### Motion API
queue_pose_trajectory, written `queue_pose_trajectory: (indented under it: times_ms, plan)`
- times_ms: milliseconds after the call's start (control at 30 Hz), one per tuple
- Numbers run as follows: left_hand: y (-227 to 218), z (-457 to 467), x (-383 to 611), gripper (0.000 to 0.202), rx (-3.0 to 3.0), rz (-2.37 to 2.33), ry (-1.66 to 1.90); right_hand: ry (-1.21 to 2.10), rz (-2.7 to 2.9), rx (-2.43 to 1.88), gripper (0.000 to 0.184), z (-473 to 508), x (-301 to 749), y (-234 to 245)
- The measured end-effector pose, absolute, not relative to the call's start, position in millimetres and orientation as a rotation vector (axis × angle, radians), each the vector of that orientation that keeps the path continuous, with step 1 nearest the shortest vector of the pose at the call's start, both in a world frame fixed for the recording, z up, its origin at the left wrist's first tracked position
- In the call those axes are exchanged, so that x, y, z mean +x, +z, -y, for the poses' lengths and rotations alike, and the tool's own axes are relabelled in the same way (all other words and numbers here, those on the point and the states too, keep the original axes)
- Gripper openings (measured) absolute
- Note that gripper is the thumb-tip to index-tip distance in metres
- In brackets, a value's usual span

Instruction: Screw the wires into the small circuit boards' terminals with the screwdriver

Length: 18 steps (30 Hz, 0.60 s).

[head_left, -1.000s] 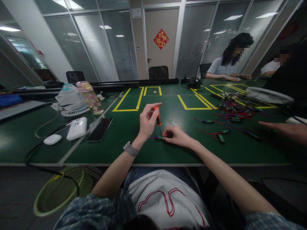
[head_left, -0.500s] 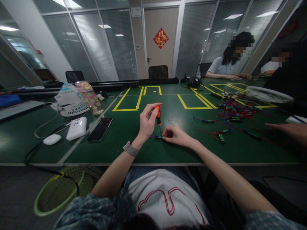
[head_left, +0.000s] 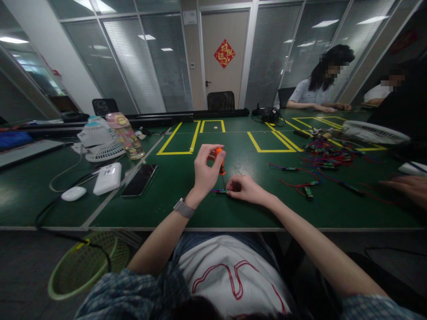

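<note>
My left hand (head_left: pixel 207 166) is closed around the orange and black handle of a screwdriver (head_left: pixel 223 169), held upright with its shaft pointing down. The shaft's tip meets a small green circuit board (head_left: pixel 221 191) lying on the green table; whether it sits in a screw is too small to tell. Thin red and blue wires run from the board's left end, partly behind my left wrist. My right hand (head_left: pixel 246 189) pinches the board's right end between thumb and fingers, resting on the tabletop.
Loose wired boards (head_left: pixel 308 192) lie to the right, before a tangled wire pile (head_left: pixel 328 151). On the left are a phone (head_left: pixel 139 180), a white box-shaped device (head_left: pixel 107 178), a mouse (head_left: pixel 73 193) and a bottle (head_left: pixel 125 135). A co-worker's hand (head_left: pixel 408 189) is at the right edge.
My left fingers have shifted round the screwdriver handle, the thumb now covering more of it. My right hand and the board stay put. The co-worker's hand at the right has drawn back rightward.
</note>
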<state>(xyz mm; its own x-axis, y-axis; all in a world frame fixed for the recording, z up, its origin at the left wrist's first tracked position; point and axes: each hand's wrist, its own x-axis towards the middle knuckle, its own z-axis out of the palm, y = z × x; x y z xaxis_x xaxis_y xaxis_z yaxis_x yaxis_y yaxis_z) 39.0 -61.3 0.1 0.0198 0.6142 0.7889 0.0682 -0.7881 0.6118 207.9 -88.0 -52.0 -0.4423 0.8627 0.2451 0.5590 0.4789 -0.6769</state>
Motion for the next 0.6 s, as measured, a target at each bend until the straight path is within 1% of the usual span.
queue_pose_trajectory:
  times_ms: [133, 300, 467, 600]
  plan:
    - [-0.6, 63.9, 37.1, 0.020, 2.038, -0.648, 1.848, 0.677, 2.155, -1.175, 0.005, 88.4, 207.5, -51.0]
    - [-2.1, 62.4, 38.1, 0.020, 1.897, -0.597, 1.794, 0.675, 2.159, -1.178, 0.004, 88.9, 207.0, -50.8]
    - [0.7, 62.3, 39.0, 0.015, 1.871, -0.574, 1.798, 0.673, 2.156, -1.171, 0.004, 88.4, 207.4, -51.7]
    - [1.6, 62.1, 38.6, 0.007, 1.910, -0.645, 1.833, 0.677, 2.158, -1.160, 0.004, 88.3, 207.6, -52.1]
